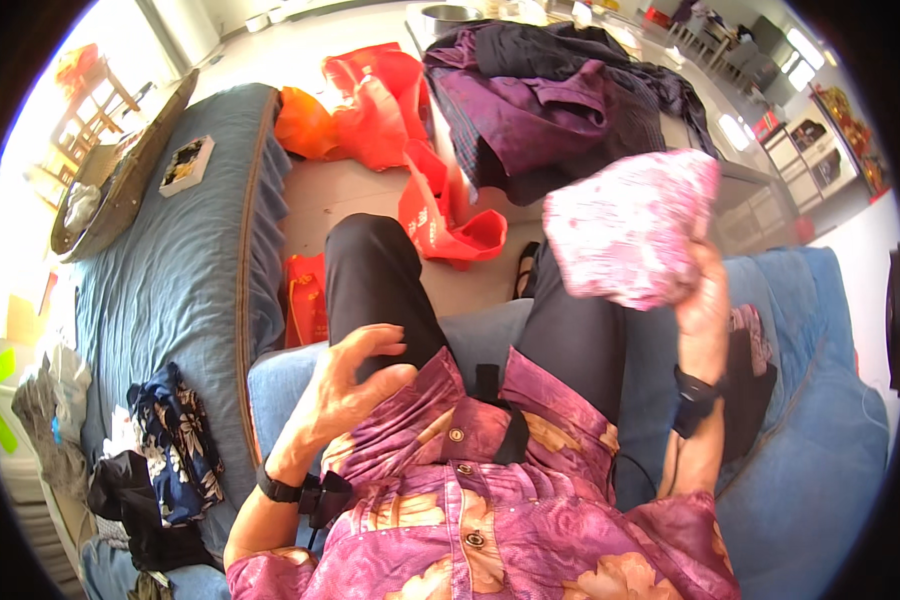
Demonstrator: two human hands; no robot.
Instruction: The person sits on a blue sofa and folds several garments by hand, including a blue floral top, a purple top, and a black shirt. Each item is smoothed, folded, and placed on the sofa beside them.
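My right hand [699, 289] grips the lower right edge of a folded pink and white patterned cloth [630, 229], raised above my right knee and slightly blurred. My left hand [371, 371] hangs over my left thigh with thumb and fingers apart, holding nothing. Beyond my knees, a heap of purple and dark clothes [547, 112] lies over a table. To the left of that heap are red bags [379, 105] and an orange bag [304, 124]. Another red bag [450, 232] with a loop handle lies in front of the table.
A blue-covered sofa [195, 247] on the left carries a woven basket [105, 202], a small box [187, 165] and a navy floral garment [176, 442]. Dark clothing [746, 397] lies on the seat at my right. A red bag [307, 300] stands beside my left knee.
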